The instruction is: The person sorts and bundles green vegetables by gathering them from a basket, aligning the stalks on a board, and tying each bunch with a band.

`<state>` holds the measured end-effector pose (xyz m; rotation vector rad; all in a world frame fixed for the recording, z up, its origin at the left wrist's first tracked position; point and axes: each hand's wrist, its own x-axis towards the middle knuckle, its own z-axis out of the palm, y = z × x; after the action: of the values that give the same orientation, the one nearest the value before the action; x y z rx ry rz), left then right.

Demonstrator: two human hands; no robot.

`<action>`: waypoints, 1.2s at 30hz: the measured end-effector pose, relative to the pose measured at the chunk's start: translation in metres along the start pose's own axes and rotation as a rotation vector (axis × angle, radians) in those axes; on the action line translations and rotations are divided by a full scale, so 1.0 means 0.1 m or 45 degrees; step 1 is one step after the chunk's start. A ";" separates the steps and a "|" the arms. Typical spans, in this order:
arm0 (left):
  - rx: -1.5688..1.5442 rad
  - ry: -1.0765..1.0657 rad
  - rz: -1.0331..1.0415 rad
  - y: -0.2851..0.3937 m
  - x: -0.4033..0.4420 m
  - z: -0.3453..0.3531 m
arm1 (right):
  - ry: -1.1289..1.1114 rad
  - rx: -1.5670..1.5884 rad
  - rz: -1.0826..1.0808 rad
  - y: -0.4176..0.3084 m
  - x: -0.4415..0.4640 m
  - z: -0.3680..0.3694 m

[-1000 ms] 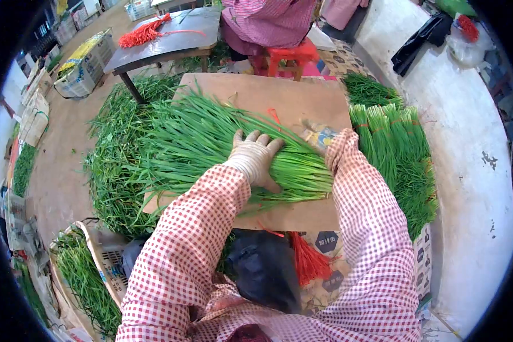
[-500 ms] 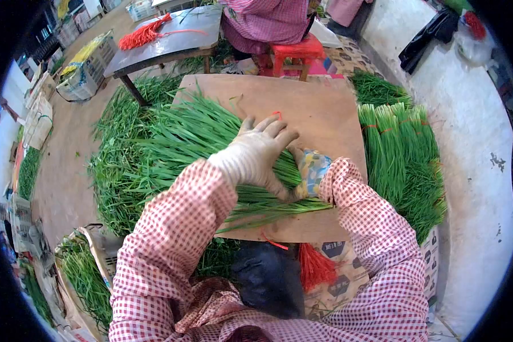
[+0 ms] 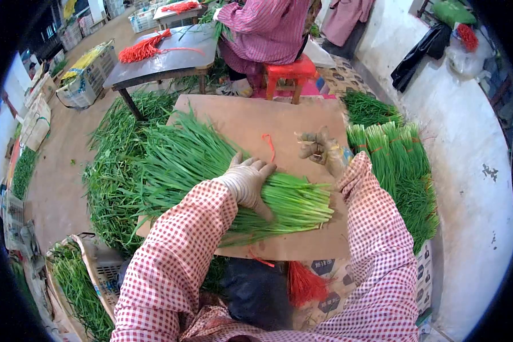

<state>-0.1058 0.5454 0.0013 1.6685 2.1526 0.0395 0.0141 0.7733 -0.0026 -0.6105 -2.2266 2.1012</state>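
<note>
A loose bunch of garlic chives [image 3: 299, 199] lies across the brown board [image 3: 239, 114], its pale cut ends toward the right. My left hand [image 3: 248, 185], in a whitish glove, grips it from above, fingers over the far side and thumb on the near side. My right hand [image 3: 325, 153], also gloved, is closed beyond the cut ends, apart from the bunch. Whether anything small is in its curled fingers I cannot make out. One end of a red tie [image 3: 269, 147] shows past the bunch's far side; another red end hangs at the board's near edge.
Tied chive bundles [image 3: 390, 154] are stacked at right beside the white wall [image 3: 467, 154]. Loose greens [image 3: 114, 171] heap at left, near a crate [image 3: 97, 265]. Red ties [image 3: 308, 285] hang below the board. Ahead, a person [image 3: 268, 28] sits on a red stool [image 3: 290, 69] beside a metal-topped table [image 3: 182, 60].
My right hand has left the cut ends and moved up and right. My left hand has shifted slightly down and left on the bunch. The pale ends are now uncovered; the view has tilted up.
</note>
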 end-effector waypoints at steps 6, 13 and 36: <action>-0.028 -0.027 0.001 0.00 0.00 0.00 | 0.333 -0.438 -0.161 0.10 0.44 -0.28; -0.035 0.003 0.019 0.00 0.00 -0.01 | 0.337 -1.468 0.128 0.03 0.77 -0.30; -0.175 0.129 -0.033 0.04 -0.09 0.02 | 0.362 -1.208 0.213 0.15 0.64 0.05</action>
<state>-0.1000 0.5379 0.0030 1.5911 2.1911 0.2636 -0.0425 0.7872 -0.0334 -1.0453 -2.9419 0.7718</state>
